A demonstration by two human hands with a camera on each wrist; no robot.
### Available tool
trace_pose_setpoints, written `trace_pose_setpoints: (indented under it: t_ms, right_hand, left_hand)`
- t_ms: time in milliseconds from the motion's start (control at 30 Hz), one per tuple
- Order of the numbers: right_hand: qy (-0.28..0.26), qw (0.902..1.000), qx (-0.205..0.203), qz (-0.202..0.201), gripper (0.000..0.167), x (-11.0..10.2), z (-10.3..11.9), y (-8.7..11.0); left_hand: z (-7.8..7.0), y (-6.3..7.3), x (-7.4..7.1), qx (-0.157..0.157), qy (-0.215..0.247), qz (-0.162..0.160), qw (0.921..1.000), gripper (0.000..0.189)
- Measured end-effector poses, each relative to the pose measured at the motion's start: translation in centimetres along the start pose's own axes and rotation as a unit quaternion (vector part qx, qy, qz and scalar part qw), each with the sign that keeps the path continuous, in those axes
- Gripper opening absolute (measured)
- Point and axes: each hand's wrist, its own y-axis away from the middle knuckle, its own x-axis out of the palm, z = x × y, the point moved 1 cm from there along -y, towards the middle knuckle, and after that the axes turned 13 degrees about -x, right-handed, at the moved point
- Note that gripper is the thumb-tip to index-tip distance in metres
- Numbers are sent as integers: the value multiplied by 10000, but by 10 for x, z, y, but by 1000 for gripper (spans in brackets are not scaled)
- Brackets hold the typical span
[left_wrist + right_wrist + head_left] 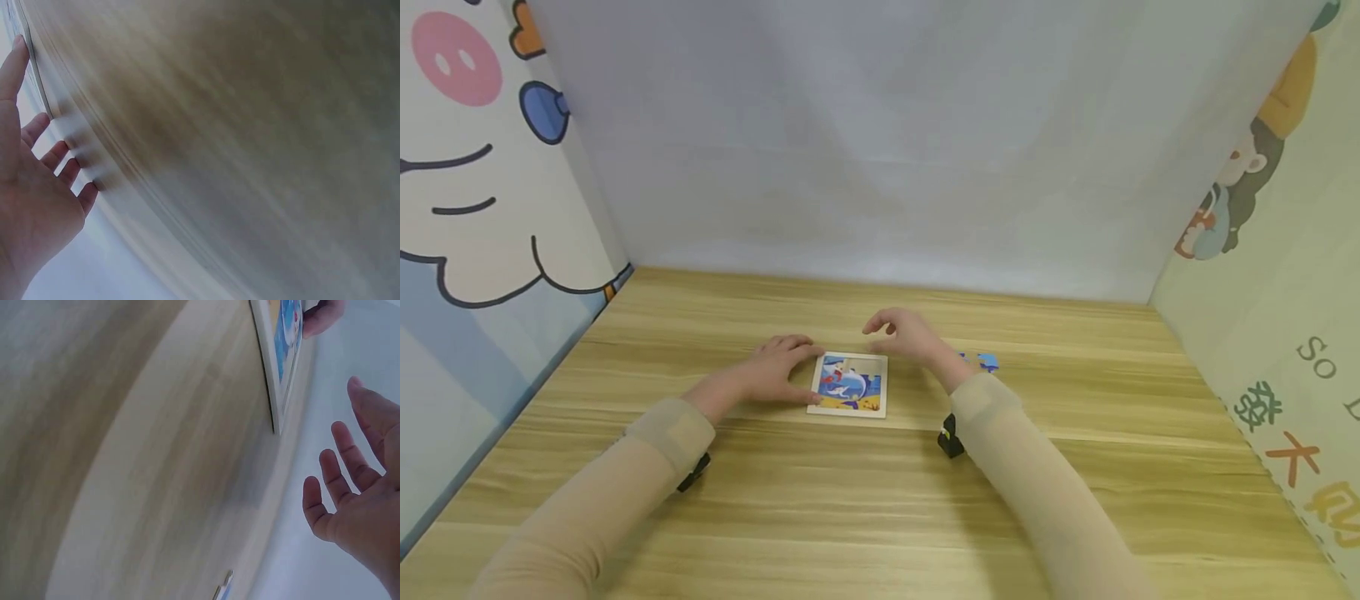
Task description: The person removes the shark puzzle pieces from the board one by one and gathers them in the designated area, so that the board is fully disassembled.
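Observation:
A jigsaw puzzle board (847, 385) with a white frame and a dolphin picture lies flat on the wooden table. Bare backing shows in its upper right part. My left hand (778, 371) rests at the board's left edge, thumb near the lower corner and fingers spread by the upper one. Just off the upper right corner hovers my right hand (907, 335), its fingers loosely bent around nothing. In the right wrist view, that hand (369, 481) is raised off the table, apart from the board's frame (270, 369). A blue puzzle piece (988, 362) lies right of my right wrist.
Another bit of blue puzzle piece (962, 356) shows beside the right forearm, partly hidden by it. A black wrist device (951, 437) sits under the right sleeve. A pale curtain (880, 167) stands behind the table (820, 517), with printed cloth panels at both sides.

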Motion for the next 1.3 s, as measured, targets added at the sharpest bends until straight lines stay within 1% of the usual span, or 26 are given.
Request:
trace_pose_setpoints:
  t_ms: [100, 200, 367, 467, 700, 867, 1000, 1167, 1300]
  right_hand:
    - [-20, 9999, -17, 165, 27, 8, -1, -6]
    - [-26, 9991, -131, 394, 27, 16, -2, -10]
    - [-55, 9969, -299, 727, 22, 25, -3, -15]
    - [-64, 9959, -288, 856, 17, 27, -2, -15]
    - [579, 9912, -328, 1143, 14, 31, 1, -17]
    - [701, 9893, -328, 1240, 12, 34, 6, -19]
    - [603, 9901, -351, 1219, 10, 35, 9, -20]
    - [555, 9898, -506, 1213, 7, 37, 6, -21]
    - [394, 9908, -537, 1175, 5, 37, 5, -22]
  left_hand:
    - [-1, 0, 0, 4, -40, -6, 10000, 87]
    - [-2, 0, 0, -8, -53, 5, 10000, 87]
    - [-1, -1, 2, 15, -4, -35, 10000, 86]
    - [-1, -2, 3, 60, 25, -69, 10000, 86]
    - [-1, -3, 3, 50, 2, -55, 10000, 86]
    - [-2, -1, 0, 22, -17, -27, 10000, 84]
    - [-3, 0, -1, 17, 4, -3, 10000, 84]
    - [-1, 0, 0, -19, 22, 23, 10000, 85]
    - [-1, 0, 1, -42, 60, 27, 10000, 85]
